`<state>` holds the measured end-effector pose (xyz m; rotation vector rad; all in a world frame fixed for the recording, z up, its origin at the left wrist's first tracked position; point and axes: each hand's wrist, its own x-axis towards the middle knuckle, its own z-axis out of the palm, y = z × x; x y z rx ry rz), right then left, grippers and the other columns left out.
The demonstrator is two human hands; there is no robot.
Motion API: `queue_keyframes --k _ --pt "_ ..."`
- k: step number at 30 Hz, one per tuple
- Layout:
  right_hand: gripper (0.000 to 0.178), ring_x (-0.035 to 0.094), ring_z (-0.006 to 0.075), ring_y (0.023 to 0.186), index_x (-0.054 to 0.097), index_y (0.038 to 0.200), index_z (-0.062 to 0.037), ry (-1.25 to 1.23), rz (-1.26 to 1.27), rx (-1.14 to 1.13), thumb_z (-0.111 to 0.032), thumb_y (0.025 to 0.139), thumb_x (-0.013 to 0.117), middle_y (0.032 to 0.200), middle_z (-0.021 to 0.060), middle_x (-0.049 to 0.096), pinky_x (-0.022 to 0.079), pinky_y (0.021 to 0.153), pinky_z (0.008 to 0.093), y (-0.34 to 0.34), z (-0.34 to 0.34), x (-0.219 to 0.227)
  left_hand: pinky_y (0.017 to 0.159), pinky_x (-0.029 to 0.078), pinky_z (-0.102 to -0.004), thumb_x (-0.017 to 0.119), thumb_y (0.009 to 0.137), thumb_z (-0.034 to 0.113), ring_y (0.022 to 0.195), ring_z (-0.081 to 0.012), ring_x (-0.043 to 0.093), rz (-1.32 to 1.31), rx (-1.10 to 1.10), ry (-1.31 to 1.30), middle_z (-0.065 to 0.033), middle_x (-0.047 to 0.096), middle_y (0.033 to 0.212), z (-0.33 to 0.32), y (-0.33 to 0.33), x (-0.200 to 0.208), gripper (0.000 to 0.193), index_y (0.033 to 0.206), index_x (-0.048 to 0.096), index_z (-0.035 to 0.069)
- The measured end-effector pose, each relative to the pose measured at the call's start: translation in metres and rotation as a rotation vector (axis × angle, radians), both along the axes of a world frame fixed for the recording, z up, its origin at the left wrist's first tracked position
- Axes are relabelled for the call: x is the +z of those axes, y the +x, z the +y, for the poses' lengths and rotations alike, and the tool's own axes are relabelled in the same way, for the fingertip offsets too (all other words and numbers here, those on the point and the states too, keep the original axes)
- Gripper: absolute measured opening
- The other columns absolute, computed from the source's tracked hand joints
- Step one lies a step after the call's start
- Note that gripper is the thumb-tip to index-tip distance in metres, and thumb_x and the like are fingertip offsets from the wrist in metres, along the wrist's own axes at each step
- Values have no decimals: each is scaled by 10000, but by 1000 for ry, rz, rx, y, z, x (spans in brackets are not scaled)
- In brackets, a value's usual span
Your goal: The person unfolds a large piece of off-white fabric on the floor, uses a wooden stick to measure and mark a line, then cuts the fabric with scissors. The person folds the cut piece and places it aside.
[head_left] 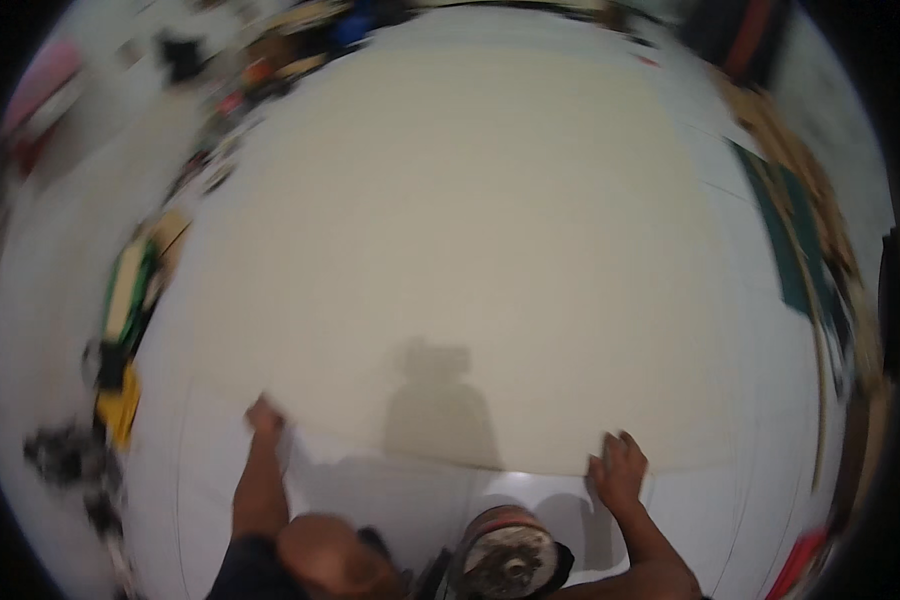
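Note:
A large cream sheet [470, 220], whether cloth or other material I cannot tell, lies spread over a white surface. At the left part of its near edge, my left hand [264, 413] is closed on the sheet in a pinch, its fingers partly hidden. Farther right, my right hand [620, 468] grips the same edge, fingers bent over the top and thumb beside the rim. A dark shadow falls on the sheet between the hands. Close to my body sits a round object [512, 562] with a worn, stained face and a hub at its centre.
My bent knee [330, 550] shows at the bottom. A green and cream item [125, 290], a yellow piece [120, 408] and a dark bundle [68, 455] line the left side. On the right lie dark green material [792, 235] and long brown strips [790, 150]. Something red [798, 565] is at lower right.

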<state>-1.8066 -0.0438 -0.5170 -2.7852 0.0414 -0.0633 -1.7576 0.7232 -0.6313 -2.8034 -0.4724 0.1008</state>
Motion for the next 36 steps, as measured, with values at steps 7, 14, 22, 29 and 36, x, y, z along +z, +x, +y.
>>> queue_keyframes --k 7,14,22,29,36 --pt "554 408 414 1251 469 1297 -21 -90 198 13 -188 816 688 1326 259 424 384 1016 469 -4 -7 5 718 516 -425 650 814 349 727 -336 659 -699 931 -913 -183 679 749 -42 41 13 357 697 675 13" --pt "552 397 424 1256 448 1304 -8 -76 263 37 -157 826 681 1355 266 380 369 1043 461 4 5 -1 705 524 -406 655 787 306 642 -319 651 -807 984 -973 -179 677 748 -16 19 7 314 724 653 -1" --pt "542 406 430 1238 445 1280 5 -72 254 52 -159 823 685 1319 281 394 373 1040 467 1 -13 -1 617 510 -395 599 758 165 597 -292 624 -958 1035 -1122 -163 633 688 -51 38 22 193 720 582 -23" --pt "551 417 436 1225 449 1277 2 -56 249 54 -151 809 697 1319 280 393 383 1030 473 3 -10 -7 714 504 -434 587 762 181 730 -350 645 -846 1066 -1109 -192 655 743 -36 32 12 202 746 605 -20" --pt "525 422 421 1208 465 1274 0 -7 201 18 -138 813 676 1280 273 418 378 1013 468 -1 -6 0 794 492 -434 604 803 208 851 -368 639 -767 974 -882 -210 660 875 -53 33 33 236 875 617 -17"
